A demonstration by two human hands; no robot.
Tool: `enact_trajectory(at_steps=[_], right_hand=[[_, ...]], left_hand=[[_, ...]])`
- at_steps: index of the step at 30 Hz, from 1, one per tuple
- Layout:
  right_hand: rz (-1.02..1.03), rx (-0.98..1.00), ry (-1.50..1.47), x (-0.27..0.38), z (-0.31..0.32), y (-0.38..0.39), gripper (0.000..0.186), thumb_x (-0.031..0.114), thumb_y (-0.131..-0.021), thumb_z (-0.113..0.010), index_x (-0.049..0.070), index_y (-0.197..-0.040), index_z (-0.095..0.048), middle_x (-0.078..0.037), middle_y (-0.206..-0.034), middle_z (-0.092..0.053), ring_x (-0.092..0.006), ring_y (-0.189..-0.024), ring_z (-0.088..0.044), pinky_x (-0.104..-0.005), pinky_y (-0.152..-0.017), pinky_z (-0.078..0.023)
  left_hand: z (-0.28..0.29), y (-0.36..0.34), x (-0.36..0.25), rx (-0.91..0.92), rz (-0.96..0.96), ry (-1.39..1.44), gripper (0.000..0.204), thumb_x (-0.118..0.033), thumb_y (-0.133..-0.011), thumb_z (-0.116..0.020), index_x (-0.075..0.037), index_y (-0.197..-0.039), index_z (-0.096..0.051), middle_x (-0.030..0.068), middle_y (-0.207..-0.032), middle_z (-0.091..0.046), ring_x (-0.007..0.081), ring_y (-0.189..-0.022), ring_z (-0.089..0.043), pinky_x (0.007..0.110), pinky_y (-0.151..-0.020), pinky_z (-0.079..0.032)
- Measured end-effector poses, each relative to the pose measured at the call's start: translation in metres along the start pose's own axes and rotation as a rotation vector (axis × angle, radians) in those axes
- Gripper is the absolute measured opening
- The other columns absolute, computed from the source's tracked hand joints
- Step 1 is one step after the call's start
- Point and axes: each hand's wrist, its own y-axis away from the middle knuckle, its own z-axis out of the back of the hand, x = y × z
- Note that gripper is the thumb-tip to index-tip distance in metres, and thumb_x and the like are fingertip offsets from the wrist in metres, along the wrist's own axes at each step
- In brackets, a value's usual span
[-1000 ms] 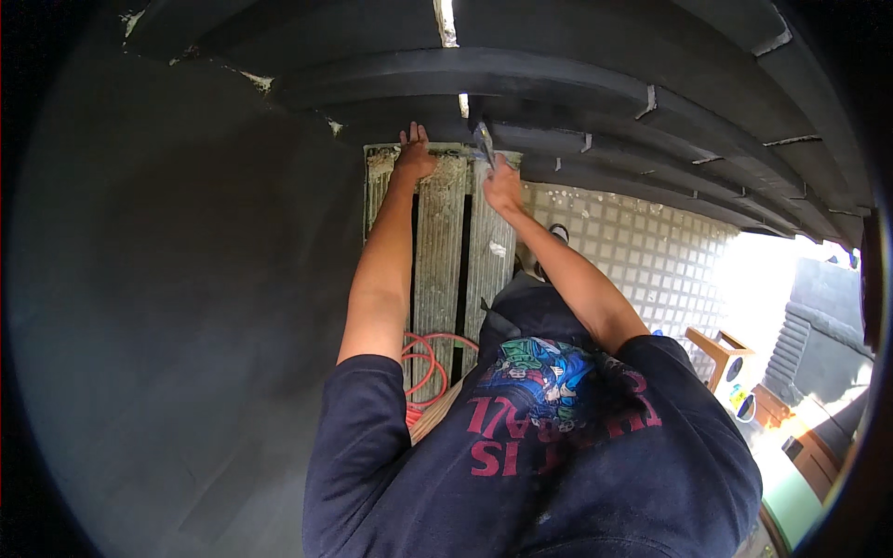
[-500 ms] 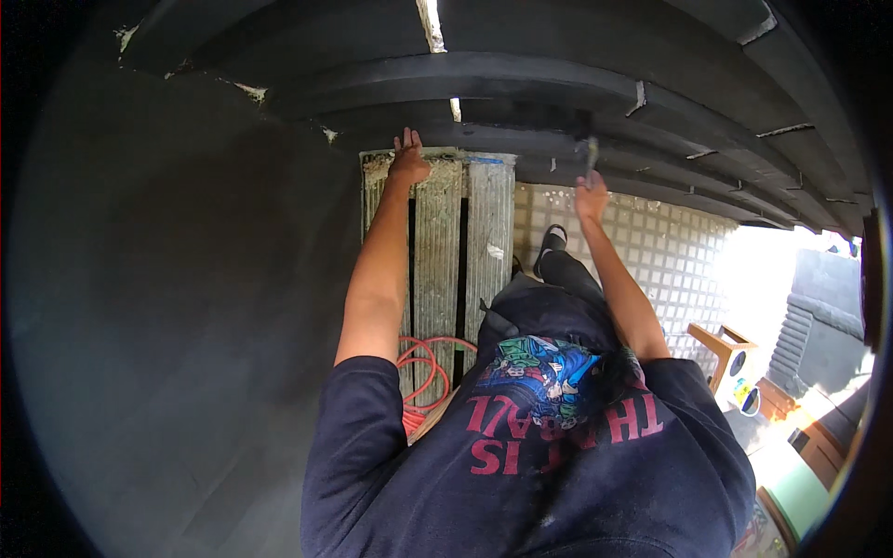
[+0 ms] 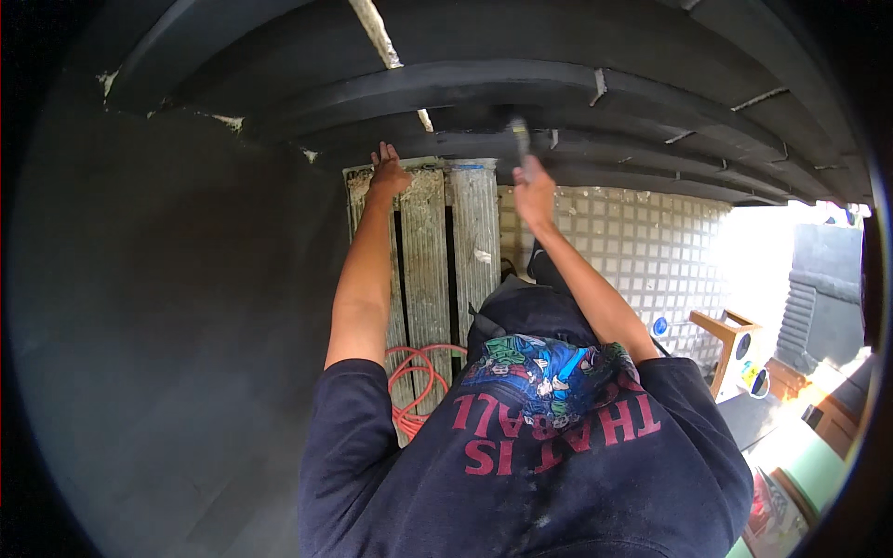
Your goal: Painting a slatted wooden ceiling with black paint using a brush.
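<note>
My right hand (image 3: 534,193) is closed round the handle of a paintbrush (image 3: 522,141), which points up and is smeared by motion. Its dark tip meets or nearly meets a black slatted panel (image 3: 633,141), too blurred to be sure. Light gaps and pale streaks show between some of the panel's overlapping boards. With fingers stretched out, my left hand (image 3: 388,175) rests near the top end of the weathered wooden planks (image 3: 426,251), its fingertips at the panel's lower edge. It holds nothing.
A red hose (image 3: 409,379) lies coiled on the planks. To the left stands a large dark wall (image 3: 186,325). Square-patterned tiles (image 3: 633,242) cover the floor on the right. Beyond are a wooden stool (image 3: 730,349), a white bucket (image 3: 755,379) and a blue round lid-like thing (image 3: 660,326).
My right hand has swept left with the brush along the panel. The left hand keeps its place at the plank ends. The whole view has shifted slightly.
</note>
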Motion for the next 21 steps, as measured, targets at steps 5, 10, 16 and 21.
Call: enact_trajectory(at_steps=[5,10,16,21], right_hand=[[0.237,-0.022,0.027,0.018,0.021,-0.020,0.022,0.023,-0.085,-0.054,0.002,-0.091,-0.055,-0.021,-0.074,-0.060,-0.0435,-0.075,-0.057,-0.0481,-0.066,-0.044],[0.029,-0.114,0.306,-0.038,0.120,-0.062,0.030,0.037,-0.085,-0.055,0.009,-0.096,-0.062,-0.022,-0.084,-0.062,-0.0415,-0.085,-0.058,-0.0479,-0.071,-0.046],[-0.098,-0.383,0.403,-0.125,0.217,-0.086,0.038,0.037,-0.082,-0.058,0.005,-0.102,-0.063,-0.022,-0.090,-0.063,-0.0387,-0.090,-0.060,-0.0443,-0.076,-0.047],[-0.276,-0.540,0.351,-0.137,0.240,-0.083,0.038,0.036,-0.082,-0.057,0.004,-0.099,-0.064,-0.021,-0.087,-0.064,-0.0391,-0.090,-0.060,-0.0441,-0.076,-0.046]], left_hand=[[0.009,0.007,-0.009,0.078,0.007,0.040,0.083,-0.019,-0.084,-0.055,-0.007,-0.143,0.002,0.0085,-0.149,0.009,0.0354,-0.136,0.004,0.043,-0.111,-0.023],[0.007,0.007,-0.003,0.054,0.022,-0.034,0.083,-0.018,-0.085,-0.055,-0.010,-0.143,0.003,0.0054,-0.149,0.010,0.0333,-0.137,0.004,0.043,-0.110,-0.025],[0.011,0.008,-0.011,0.072,0.051,-0.053,0.080,-0.008,-0.083,-0.050,-0.011,-0.143,0.004,0.0053,-0.149,0.011,0.0335,-0.137,0.005,0.043,-0.111,-0.025],[0.012,0.009,-0.013,0.078,0.080,-0.017,0.080,-0.004,-0.080,-0.045,-0.011,-0.143,0.004,0.0056,-0.149,0.011,0.0348,-0.136,0.004,0.043,-0.111,-0.024]])
